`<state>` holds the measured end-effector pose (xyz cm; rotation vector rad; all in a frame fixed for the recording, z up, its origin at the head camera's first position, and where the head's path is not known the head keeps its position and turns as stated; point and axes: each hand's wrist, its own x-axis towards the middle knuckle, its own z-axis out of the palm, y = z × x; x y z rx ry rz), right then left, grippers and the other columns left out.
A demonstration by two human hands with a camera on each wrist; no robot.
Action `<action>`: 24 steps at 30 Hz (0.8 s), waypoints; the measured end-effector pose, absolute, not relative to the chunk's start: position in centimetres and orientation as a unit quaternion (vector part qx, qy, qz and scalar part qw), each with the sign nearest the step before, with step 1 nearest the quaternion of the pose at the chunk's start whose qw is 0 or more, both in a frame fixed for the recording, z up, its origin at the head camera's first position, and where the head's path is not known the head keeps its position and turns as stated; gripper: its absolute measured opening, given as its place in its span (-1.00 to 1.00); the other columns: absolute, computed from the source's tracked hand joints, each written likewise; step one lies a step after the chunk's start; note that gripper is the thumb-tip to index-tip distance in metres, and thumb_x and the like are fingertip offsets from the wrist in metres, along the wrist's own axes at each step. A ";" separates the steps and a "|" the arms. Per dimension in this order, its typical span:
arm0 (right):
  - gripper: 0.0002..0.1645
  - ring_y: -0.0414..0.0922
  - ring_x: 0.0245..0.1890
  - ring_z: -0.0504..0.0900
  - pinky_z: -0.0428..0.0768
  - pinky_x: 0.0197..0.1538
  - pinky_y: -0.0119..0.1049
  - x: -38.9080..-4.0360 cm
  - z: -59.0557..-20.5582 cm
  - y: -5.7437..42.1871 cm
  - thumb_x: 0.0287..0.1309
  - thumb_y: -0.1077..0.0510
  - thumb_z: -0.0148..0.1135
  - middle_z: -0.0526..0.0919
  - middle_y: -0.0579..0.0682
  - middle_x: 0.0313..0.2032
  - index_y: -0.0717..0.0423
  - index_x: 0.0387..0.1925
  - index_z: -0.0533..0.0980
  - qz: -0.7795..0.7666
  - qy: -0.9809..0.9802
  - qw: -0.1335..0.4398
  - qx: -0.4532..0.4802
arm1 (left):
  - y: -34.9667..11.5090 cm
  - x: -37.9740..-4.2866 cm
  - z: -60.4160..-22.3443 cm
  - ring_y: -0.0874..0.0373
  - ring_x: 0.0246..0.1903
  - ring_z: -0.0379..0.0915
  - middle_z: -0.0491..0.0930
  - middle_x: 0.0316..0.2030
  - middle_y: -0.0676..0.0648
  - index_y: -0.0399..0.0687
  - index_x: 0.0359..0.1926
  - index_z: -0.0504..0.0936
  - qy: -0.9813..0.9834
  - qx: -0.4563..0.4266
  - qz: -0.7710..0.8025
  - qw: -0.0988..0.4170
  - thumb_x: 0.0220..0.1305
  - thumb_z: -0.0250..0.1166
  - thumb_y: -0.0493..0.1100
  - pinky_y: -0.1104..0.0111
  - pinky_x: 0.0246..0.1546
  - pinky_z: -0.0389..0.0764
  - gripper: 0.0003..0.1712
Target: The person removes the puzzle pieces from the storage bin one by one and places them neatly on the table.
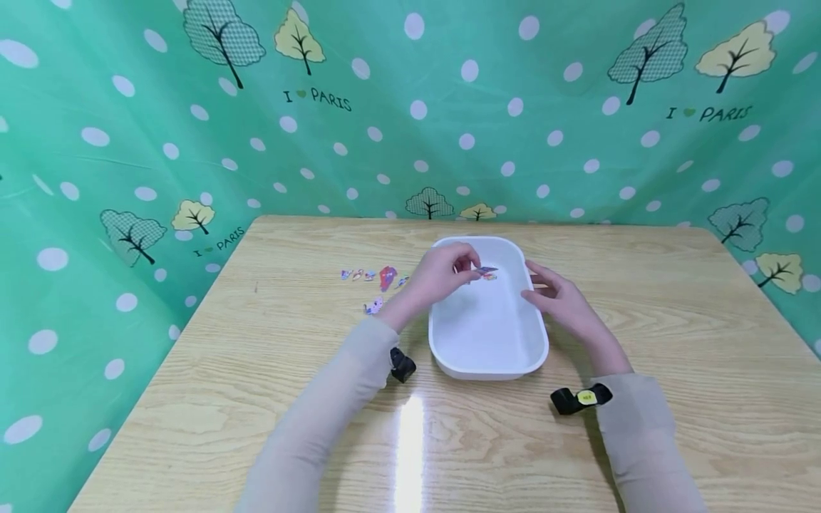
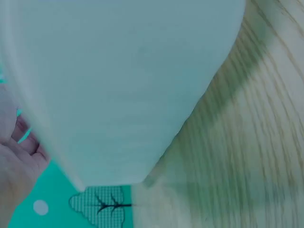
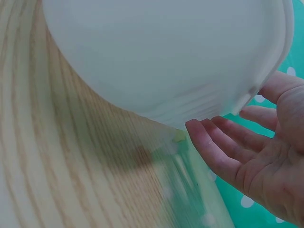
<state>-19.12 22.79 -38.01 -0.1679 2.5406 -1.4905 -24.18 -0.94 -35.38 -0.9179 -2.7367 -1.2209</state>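
A white plastic bin (image 1: pixel 490 342) stands on the table, its outer wall filling much of both wrist views. Over its far left part, my left hand (image 1: pixel 445 269) reaches across the rim, thumb and fingertips pinching a small flat dark cutout (image 1: pixel 486 269). Just below that lies a reddish cutout (image 1: pixel 490 277) inside the bin. At the bin's right side, my right hand (image 1: pixel 556 299) holds the rim and wall; the right wrist view shows its fingertips (image 3: pixel 194 124) against the outer wall. In the left wrist view the bin hides most of my left hand (image 2: pixel 21 161).
Left of the bin, several small colourful cutouts lie on the wooden table (image 1: pixel 256 342), among them a red-and-purple one (image 1: pixel 388 278) and a pale purple one (image 1: pixel 373 306). Behind the table hangs a green dotted curtain (image 1: pixel 385 92).
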 end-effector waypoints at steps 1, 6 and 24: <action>-0.22 0.18 0.13 0.38 0.56 -0.06 -0.15 -19.1 -38.0 22.8 0.23 0.02 0.05 0.24 0.27 0.22 -0.04 0.39 -0.03 -0.504 0.856 0.096 -0.056 | -1.3 -24.1 -35.3 0.27 -0.43 0.40 0.50 -0.47 0.08 0.03 -0.31 0.56 -0.873 -0.280 -0.400 0.003 0.10 0.30 -0.13 0.51 -0.40 0.45 -0.88; -0.23 0.18 0.13 0.38 0.56 -0.05 -0.14 -19.0 -38.0 22.8 0.24 0.04 0.05 0.23 0.29 0.23 -0.04 0.39 -0.04 -0.507 0.855 0.095 -0.057 | -3.6 -23.8 -35.0 0.23 -0.43 0.43 0.53 -0.45 0.05 0.02 -0.29 0.57 -0.866 -0.212 -0.454 0.003 0.09 0.31 -0.11 0.45 -0.41 0.48 -0.86; -0.21 0.15 0.12 0.39 0.54 -0.02 -0.12 -19.3 -38.3 22.7 0.22 -0.04 0.06 0.26 0.24 0.21 -0.04 0.39 -0.03 -0.499 0.860 0.095 -0.052 | -13.7 -22.8 -36.6 0.10 -0.37 0.50 0.57 -0.35 -0.06 -0.08 -0.32 0.58 -0.882 -0.047 -0.467 0.035 0.04 0.35 -0.13 0.33 -0.38 0.52 -0.81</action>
